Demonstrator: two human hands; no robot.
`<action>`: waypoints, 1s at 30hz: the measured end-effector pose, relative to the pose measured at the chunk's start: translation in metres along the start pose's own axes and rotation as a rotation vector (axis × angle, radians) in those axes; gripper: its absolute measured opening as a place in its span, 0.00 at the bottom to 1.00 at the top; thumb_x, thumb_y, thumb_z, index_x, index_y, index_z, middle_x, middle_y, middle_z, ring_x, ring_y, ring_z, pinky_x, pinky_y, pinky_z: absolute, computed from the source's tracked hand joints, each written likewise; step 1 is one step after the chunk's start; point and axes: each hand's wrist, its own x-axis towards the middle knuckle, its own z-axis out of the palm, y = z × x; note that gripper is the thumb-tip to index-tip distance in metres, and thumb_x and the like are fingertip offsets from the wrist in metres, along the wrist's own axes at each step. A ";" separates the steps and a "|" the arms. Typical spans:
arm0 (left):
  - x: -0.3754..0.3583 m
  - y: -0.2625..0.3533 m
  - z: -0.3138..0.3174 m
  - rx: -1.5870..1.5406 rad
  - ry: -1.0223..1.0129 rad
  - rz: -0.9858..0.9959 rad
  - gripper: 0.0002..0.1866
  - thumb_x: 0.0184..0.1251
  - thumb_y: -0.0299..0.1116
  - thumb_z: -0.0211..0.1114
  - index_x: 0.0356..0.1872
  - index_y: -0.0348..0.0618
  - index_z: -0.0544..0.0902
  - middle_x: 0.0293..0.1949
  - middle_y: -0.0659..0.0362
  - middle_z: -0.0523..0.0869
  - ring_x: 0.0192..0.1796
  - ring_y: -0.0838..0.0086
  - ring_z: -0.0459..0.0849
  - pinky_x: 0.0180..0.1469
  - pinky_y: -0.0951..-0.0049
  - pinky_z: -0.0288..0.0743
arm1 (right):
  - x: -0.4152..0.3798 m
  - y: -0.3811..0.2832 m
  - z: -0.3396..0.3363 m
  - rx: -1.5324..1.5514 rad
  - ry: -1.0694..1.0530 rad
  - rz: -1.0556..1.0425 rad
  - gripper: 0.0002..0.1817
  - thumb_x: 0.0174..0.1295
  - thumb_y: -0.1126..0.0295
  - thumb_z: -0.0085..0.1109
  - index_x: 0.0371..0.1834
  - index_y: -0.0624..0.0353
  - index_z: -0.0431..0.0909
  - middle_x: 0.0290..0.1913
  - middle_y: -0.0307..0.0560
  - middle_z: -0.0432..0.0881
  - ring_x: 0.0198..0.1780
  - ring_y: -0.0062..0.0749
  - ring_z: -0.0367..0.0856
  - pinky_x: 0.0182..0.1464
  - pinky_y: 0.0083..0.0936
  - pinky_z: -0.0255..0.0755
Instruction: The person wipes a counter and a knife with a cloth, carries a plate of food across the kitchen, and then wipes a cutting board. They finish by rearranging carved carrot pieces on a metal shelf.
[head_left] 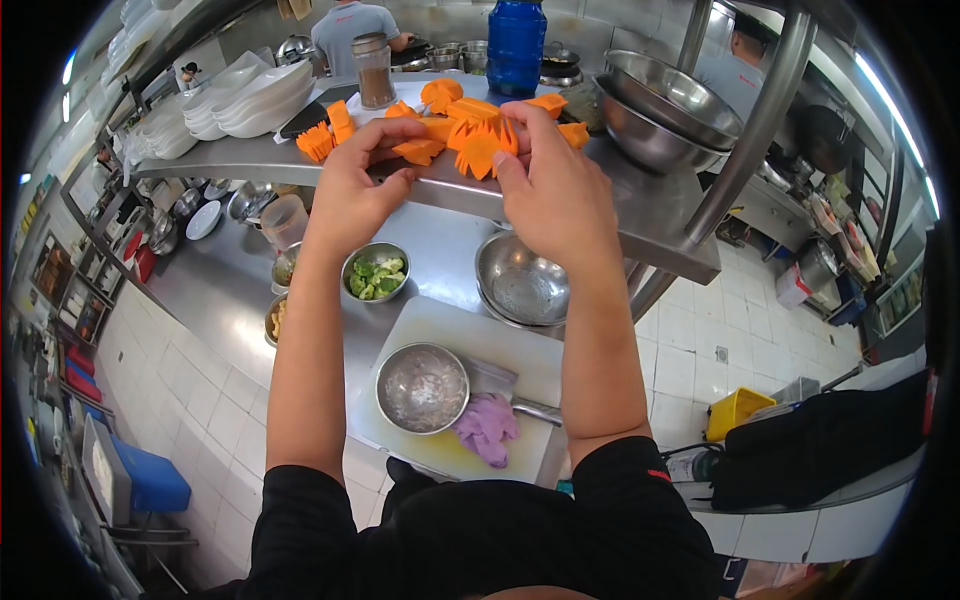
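"Left hand (360, 190) and right hand (560, 185): where are they?"

"Both are raised over the near edge of the steel shelf (450, 192), in among the carrots (485, 155)"

"What is each doing?"

"Left is loosely open, its thumb well apart from the fingers, with the fingertips by the orange pieces. Right curves round the near side of a carved, jagged-edged piece, thumb and fingertips at its edge; I cannot tell whether it grips it"

"And the rest of the carrots?"

"Spread on the shelf between the hands and just beyond the fingertips, a few out past each side"

"What stands beyond them?"

"Past the left hand, a jar (374, 80) of something brown; past the right, a blue jug (515, 50). Nested bowls (665, 140) sit off to the right of the right hand, and white dishes (262, 100) off to the left of the left one"

"Below the hands?"

"Lower than the left hand, a bowl of greens (376, 280); under the right, a steel bowl (522, 280). Closer to the body, between the forearms, a board (400, 338) carries a small bowl (422, 388), a cleaver (490, 378) and a purple cloth (487, 430)"

"Anyone else?"

"One person (352, 38) far beyond the left hand, another (733, 70) far beyond the right, both in grey tops"
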 end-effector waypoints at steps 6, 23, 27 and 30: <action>0.000 -0.005 -0.004 0.034 0.020 -0.038 0.14 0.59 0.19 0.66 0.47 0.36 0.81 0.49 0.58 0.85 0.49 0.76 0.83 0.53 0.76 0.77 | 0.000 -0.003 0.000 -0.012 -0.003 0.025 0.22 0.64 0.66 0.56 0.62 0.51 0.70 0.47 0.45 0.85 0.50 0.41 0.83 0.55 0.35 0.72; 0.007 -0.014 -0.026 -0.249 -0.011 -0.039 0.12 0.59 0.11 0.61 0.40 0.36 0.75 0.51 0.50 0.84 0.49 0.76 0.83 0.52 0.78 0.78 | 0.000 -0.002 0.010 -0.136 0.139 -0.038 0.24 0.63 0.67 0.57 0.63 0.46 0.69 0.49 0.46 0.83 0.52 0.42 0.81 0.54 0.37 0.73; 0.006 -0.012 -0.025 -0.227 0.009 -0.049 0.13 0.57 0.08 0.59 0.37 0.36 0.74 0.52 0.48 0.83 0.51 0.74 0.83 0.53 0.76 0.79 | 0.000 -0.003 0.008 -0.140 0.103 -0.047 0.24 0.62 0.69 0.56 0.63 0.56 0.67 0.56 0.49 0.79 0.57 0.44 0.78 0.55 0.41 0.72; 0.006 -0.011 -0.025 -0.228 0.008 -0.058 0.13 0.56 0.07 0.58 0.36 0.37 0.73 0.53 0.48 0.83 0.52 0.73 0.82 0.55 0.75 0.79 | 0.001 -0.004 0.009 -0.159 0.106 -0.048 0.25 0.62 0.69 0.56 0.63 0.56 0.67 0.56 0.49 0.79 0.57 0.44 0.78 0.55 0.41 0.72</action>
